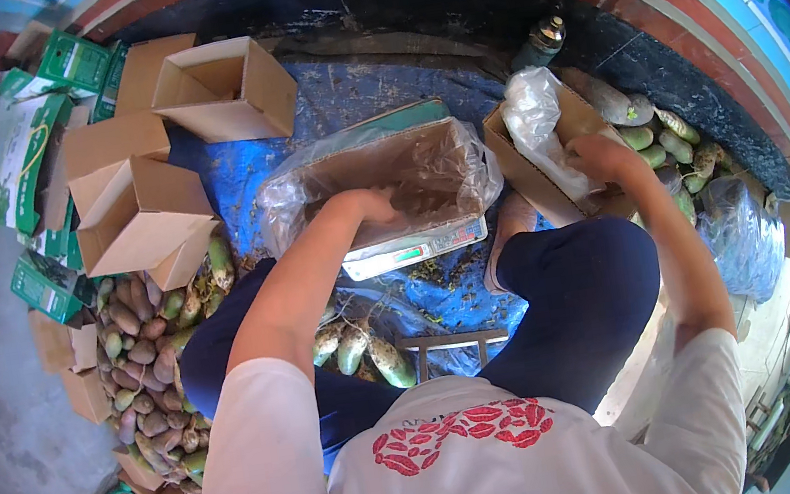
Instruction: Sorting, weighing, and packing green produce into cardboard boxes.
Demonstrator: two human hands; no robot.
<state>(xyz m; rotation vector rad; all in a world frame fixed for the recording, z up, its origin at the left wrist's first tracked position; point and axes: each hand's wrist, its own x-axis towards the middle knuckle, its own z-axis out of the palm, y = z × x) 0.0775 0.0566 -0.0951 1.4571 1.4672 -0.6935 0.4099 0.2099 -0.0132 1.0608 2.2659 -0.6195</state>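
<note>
In front of me a cardboard box (359, 169), lined with a clear plastic bag (477, 170), stands on a flat scale (416, 249) with a lit green display. My left hand (375, 206) reaches into this box; its fingertips are hard to make out against the liner. To the right is a second cardboard box (531, 172) with a crumpled clear plastic bag (533, 106) bulging from it. The fingers of my right hand (602, 158) are curled at its inner right side, closed on the plastic.
Long green and reddish radishes lie heaped at left (143, 358), at right (673, 142) and between my legs (354, 349). Open cardboard boxes (226, 89) and green printed cartons (30, 167) stand at far left. A blue tarp (333, 94) covers the floor. A metal flask (543, 39) stands by the wall.
</note>
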